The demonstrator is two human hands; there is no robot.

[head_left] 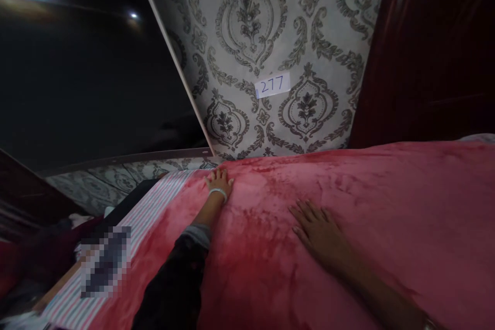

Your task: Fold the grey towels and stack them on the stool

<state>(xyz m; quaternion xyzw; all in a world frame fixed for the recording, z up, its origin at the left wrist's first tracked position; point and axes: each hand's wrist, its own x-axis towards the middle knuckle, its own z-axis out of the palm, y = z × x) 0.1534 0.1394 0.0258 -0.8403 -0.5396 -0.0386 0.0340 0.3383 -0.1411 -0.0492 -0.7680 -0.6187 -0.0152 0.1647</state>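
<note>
A plush pink-red blanket covers the bed across the lower half of the view. My left hand, with a pale bangle at the wrist and a dark sleeve behind it, reaches to the blanket's far left edge; its fingers curl over that edge. My right hand lies flat on the blanket nearer to me, fingers stretched out and slightly spread, holding nothing.
Under the blanket's left edge shows a pink-and-white striped sheet. Behind the bed is patterned grey wallpaper with a white label reading 277. A dark window or panel fills the left; a dark red wooden panel stands at right.
</note>
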